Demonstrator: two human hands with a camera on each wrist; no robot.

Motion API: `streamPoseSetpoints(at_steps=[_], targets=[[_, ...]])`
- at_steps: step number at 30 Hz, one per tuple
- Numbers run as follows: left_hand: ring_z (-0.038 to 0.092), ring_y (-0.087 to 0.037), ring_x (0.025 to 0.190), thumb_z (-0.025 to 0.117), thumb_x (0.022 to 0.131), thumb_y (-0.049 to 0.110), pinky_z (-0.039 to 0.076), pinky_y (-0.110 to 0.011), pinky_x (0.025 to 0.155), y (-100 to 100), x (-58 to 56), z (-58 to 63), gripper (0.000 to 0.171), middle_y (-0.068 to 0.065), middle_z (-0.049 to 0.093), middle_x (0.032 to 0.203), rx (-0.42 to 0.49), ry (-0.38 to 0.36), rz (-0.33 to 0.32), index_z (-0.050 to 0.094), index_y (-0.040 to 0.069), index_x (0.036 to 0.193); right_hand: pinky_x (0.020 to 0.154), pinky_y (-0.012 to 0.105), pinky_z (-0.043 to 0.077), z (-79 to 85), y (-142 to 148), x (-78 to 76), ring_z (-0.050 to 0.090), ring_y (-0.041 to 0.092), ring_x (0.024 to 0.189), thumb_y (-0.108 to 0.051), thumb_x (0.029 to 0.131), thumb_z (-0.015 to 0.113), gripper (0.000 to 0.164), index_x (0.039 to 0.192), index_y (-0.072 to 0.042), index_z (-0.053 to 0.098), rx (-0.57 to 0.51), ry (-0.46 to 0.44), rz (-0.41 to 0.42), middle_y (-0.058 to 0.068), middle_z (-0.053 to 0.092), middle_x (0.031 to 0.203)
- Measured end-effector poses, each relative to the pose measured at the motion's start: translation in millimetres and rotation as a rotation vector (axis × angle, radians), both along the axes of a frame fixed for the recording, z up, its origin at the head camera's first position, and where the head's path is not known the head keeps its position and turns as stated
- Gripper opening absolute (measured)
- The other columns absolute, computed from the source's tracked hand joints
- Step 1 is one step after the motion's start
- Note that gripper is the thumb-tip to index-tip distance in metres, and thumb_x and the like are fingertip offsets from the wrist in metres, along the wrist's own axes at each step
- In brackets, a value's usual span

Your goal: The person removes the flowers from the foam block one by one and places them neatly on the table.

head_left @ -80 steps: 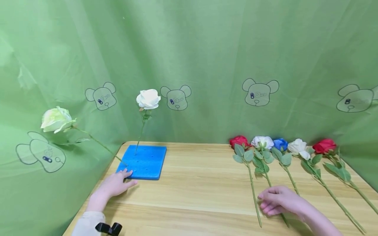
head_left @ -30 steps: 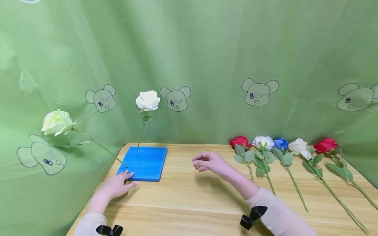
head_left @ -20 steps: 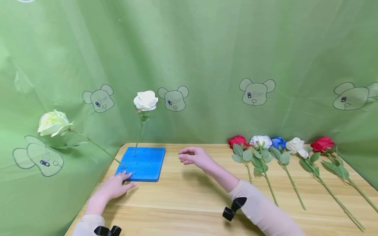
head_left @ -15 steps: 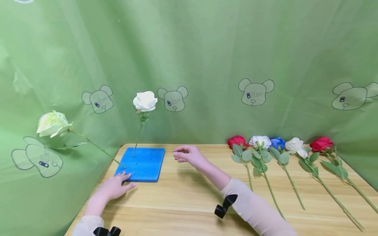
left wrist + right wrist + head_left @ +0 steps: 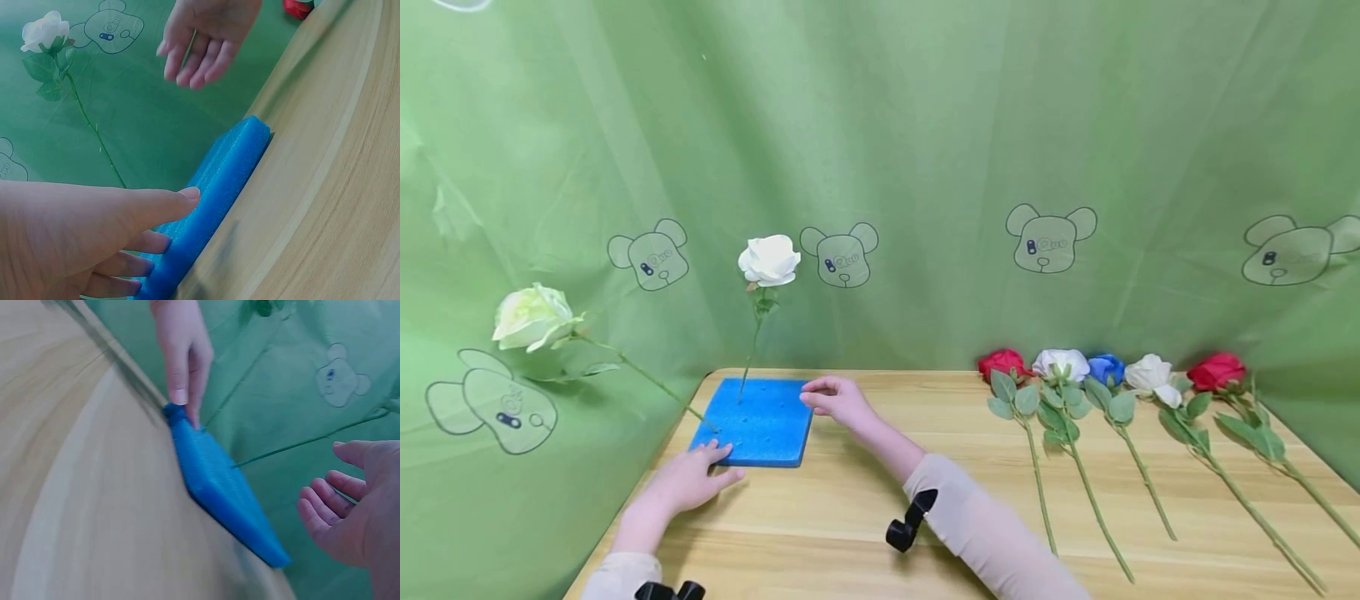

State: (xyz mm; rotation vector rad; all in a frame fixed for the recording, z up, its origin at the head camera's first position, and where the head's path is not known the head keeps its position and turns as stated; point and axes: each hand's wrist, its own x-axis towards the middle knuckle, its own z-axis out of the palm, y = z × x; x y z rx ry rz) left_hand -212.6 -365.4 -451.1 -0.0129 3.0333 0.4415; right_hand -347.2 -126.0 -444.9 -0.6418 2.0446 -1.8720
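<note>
A blue foam board (image 5: 767, 442) with small holes lies at the table's left. My left hand (image 5: 688, 479) rests its outstretched fingers (image 5: 125, 262) on the board's near left corner, thumb apart along the front side. One white rose (image 5: 770, 260) stands nearly upright in the board. A pale yellow-green rose (image 5: 535, 317) leans far left, its stem stuck in near the left fingertips. Over the board's far right corner hovers my right hand (image 5: 842, 402); its fingers are loosely bent and hold nothing, as the right wrist view shows too.
On the right of the wooden table (image 5: 880, 517) several roses lie in a row: a red rose (image 5: 1002, 362), a pale lilac-white rose (image 5: 1058, 365), a blue rose (image 5: 1106, 367), a white rose (image 5: 1148, 373) and another red rose (image 5: 1217, 370). A green curtain (image 5: 925, 167) hangs behind.
My right hand has swung left from beside the lying rose stems, across the table, to the board's right side. The left hand has stayed on the board, and the roses lie and stand as before.
</note>
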Motion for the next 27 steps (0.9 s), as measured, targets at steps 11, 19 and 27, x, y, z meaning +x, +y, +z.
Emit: streamPoseSetpoints(at_steps=[11, 19, 27], targets=[[0.033, -0.053, 0.138, 0.054, 0.092, 0.06, 0.032, -0.068, 0.108, -2, -0.9, 0.5, 0.072, -0.03, 0.037, 0.15, -0.004, -0.009, 0.012, 0.052, 0.007, 0.14, 0.083, 0.026, 0.056, -18.7, -52, 5.6, 0.064, 0.013, 0.094, -0.024, 0.09, 0.071, 0.03, 0.112, -0.003, 0.07, 0.116, 0.099, -0.111, 0.009, 0.071, 0.108], [0.036, -0.054, 0.136, 0.054, 0.091, 0.06, 0.034, -0.068, 0.106, -2, -3.0, 1.2, 0.071, -0.031, 0.039, 0.148, -0.022, 0.007, 0.003, 0.054, 0.007, 0.139, 0.09, 0.032, 0.055, -33.5, -76, -3.3, 0.066, 0.019, 0.102, -0.026, 0.089, 0.071, 0.038, 0.117, 0.001, 0.068, 0.05, 0.099, -0.11, 0.011, 0.071, 0.113], [0.037, -0.054, 0.135, 0.055, 0.092, 0.059, 0.034, -0.068, 0.106, -1, -2.1, 0.1, 0.07, -0.031, 0.04, 0.148, -0.015, 0.01, 0.0, 0.054, 0.007, 0.139, 0.095, 0.036, 0.054, -34.5, -92, -9.8, 0.065, 0.02, 0.108, -0.029, 0.09, 0.071, 0.042, 0.122, -0.004, 0.066, 0.063, 0.04, -0.121, 0.008, 0.07, 0.117]])
